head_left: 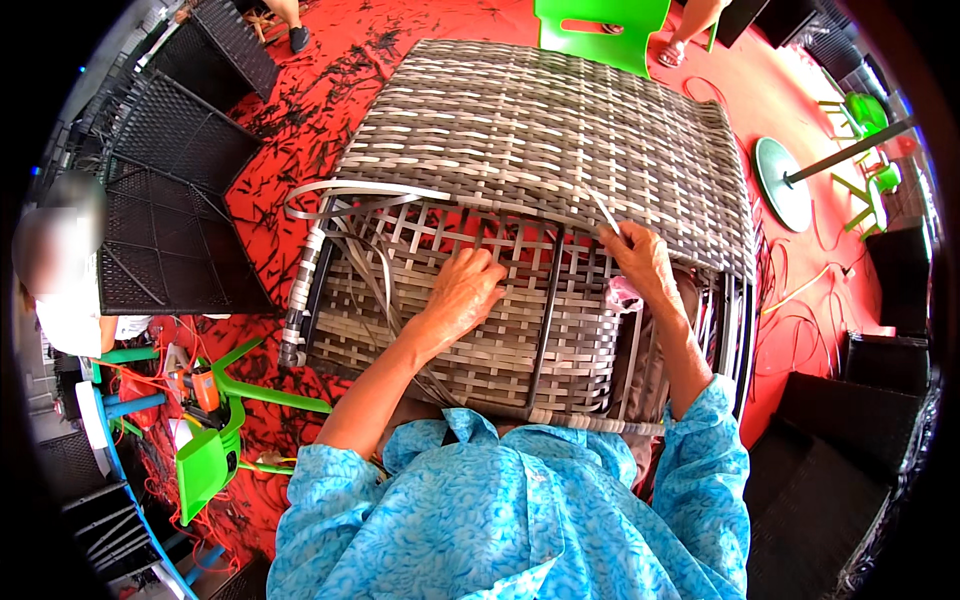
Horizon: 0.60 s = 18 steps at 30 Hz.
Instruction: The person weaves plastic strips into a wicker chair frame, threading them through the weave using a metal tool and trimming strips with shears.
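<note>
Before me lies a half-woven wicker furniture frame [540,125], grey and brown, with its upper face woven down to an uneven edge. My right hand [643,265] pinches a pale flat weaving strip [604,208] at that edge, near the right. Below the edge, left of a dark frame bar [546,320], my left hand [463,295] is closed with fingers curled against the weave; its fingertips are hidden. Loose strips [375,250] loop and hang at the frame's left side. Beneath my right wrist is a small pink piece [625,295] that I cannot make out.
Dark scraps [300,130] litter the red floor at left. Black wicker pieces [180,230] stand at left, near another person [65,310]. A green chair [605,35] touches the far side. At right are a round base with a pole [783,185] and black wicker panels [850,430].
</note>
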Each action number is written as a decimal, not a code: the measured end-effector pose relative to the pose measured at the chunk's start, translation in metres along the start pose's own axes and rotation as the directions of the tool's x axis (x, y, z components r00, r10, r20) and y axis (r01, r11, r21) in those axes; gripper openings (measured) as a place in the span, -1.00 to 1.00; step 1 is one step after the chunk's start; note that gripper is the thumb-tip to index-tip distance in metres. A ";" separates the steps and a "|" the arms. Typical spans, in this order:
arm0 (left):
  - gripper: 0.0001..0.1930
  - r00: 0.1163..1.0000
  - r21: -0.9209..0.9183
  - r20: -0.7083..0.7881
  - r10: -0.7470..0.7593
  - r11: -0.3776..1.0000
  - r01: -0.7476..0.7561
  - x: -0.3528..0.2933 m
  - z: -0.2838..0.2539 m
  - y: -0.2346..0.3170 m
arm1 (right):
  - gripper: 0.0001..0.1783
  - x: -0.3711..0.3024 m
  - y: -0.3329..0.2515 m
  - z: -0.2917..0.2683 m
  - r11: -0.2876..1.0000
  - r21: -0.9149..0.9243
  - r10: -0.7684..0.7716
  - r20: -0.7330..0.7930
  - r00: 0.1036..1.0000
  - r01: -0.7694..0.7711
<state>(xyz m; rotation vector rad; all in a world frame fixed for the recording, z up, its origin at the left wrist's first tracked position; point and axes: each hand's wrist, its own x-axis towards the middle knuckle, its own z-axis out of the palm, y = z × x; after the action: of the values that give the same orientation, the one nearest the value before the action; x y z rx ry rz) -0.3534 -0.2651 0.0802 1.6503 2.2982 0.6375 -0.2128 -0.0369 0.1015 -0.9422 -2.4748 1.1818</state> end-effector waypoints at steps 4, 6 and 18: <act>-0.55 0.998 0.015 0.025 0.060 0.998 -0.060 0.012 0.015 0.003 | -0.53 0.005 0.011 -0.006 0.996 -0.077 -0.042 0.015 0.999 0.043; -0.44 0.999 0.082 -0.001 0.050 0.995 -0.050 0.011 0.034 -0.004 | -0.53 0.006 0.012 -0.012 0.983 -0.144 -0.095 0.113 0.989 0.110; -0.36 0.998 0.040 0.032 0.058 0.997 -0.059 0.017 0.048 -0.007 | -0.62 -0.091 0.174 -0.224 0.014 0.997 0.195 0.071 0.978 -0.075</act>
<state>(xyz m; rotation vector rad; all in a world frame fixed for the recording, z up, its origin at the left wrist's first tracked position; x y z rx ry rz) -0.3442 -0.2411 0.0356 1.7395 2.2633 0.5762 0.0395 0.1215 0.1181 -0.6434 -0.7530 2.3119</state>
